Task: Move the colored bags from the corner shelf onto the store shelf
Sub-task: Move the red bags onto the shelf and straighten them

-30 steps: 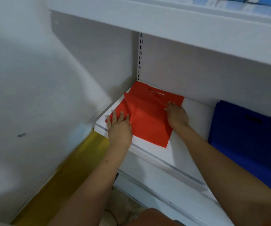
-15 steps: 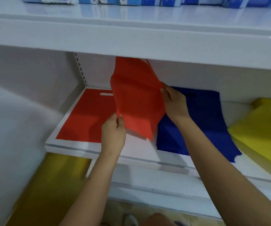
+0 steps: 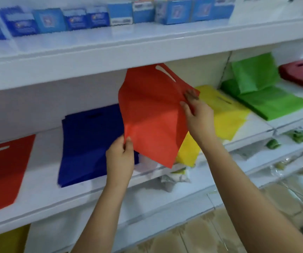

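Store shelf: red bag now aloft

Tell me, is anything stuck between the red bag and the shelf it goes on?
Nothing visible. Both hands, left hand and right hand, pinch the red bag in the air before the store shelf. Blue bags and yellow bags already lie below it.
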A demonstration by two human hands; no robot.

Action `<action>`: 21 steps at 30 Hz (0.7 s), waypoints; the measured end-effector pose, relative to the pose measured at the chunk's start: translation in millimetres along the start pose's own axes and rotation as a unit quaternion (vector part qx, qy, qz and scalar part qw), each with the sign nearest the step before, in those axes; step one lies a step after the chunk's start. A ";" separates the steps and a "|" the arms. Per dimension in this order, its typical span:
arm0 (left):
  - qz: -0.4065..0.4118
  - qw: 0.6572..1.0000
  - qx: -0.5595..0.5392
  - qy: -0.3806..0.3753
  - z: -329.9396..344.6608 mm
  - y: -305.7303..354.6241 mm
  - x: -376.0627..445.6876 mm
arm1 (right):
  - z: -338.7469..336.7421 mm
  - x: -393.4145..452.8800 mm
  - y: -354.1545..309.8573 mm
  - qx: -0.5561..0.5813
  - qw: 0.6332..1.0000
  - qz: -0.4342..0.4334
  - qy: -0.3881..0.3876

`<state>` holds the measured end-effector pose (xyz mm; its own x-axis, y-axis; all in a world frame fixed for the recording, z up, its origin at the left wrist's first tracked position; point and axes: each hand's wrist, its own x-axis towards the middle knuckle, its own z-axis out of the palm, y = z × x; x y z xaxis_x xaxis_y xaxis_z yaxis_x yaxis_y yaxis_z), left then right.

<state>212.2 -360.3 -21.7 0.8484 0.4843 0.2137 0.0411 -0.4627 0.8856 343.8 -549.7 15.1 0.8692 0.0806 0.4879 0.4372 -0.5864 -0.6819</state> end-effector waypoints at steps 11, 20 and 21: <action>0.093 0.982 -0.015 -0.165 252.8 134.7 -64.0 | -250.3 -26.3 201.6 -0.037 0.984 0.133 0.115; 0.125 0.954 0.004 -0.271 433.3 194.9 -62.1 | -344.9 -25.0 339.5 -0.072 0.953 0.236 0.175; 0.125 0.952 0.002 -0.279 455.1 201.6 -57.8 | -353.4 -19.7 355.2 -0.081 0.949 0.244 0.182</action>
<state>411.7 -819.5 -43.2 0.9803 -0.1096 0.1641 -0.1972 -0.5143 0.8346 400.3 -1044.5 -44.2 0.8091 -0.4984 0.3115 -0.0636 -0.6011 -0.7966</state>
